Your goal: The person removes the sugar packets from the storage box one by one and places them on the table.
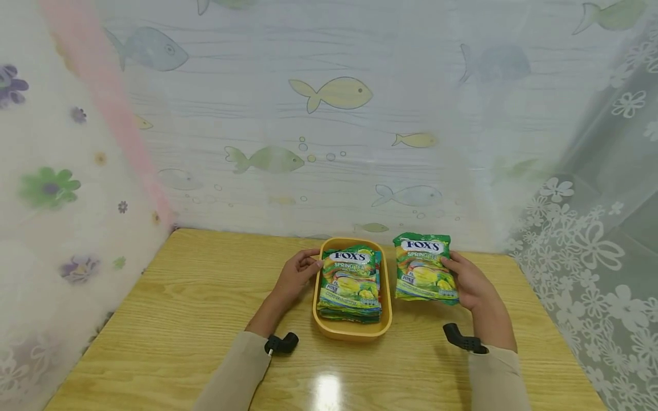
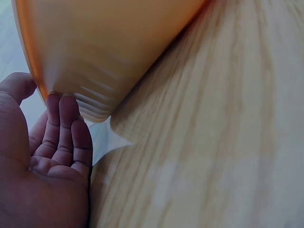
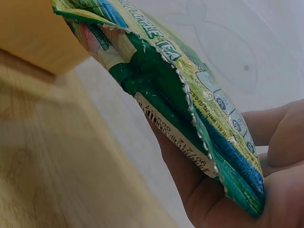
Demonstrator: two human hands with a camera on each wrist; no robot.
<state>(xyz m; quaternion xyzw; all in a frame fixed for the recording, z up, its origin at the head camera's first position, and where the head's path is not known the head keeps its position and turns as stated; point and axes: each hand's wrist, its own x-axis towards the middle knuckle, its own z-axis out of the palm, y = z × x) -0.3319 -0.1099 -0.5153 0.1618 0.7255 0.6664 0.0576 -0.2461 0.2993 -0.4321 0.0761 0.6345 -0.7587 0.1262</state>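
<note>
At lower centre of the head view, the left hand pinches the rim of a yellow tray containing stacked bags. Lower right, the right hand pinches a green Fox's packet, raised. Fish-print sheeting spans the upper frame.

A green Fox's Spring Tea bag is being held tilted, near three o'clock of a yellow, round-cornered tub; inside it, a stack of green bags is lying label-up.
</note>
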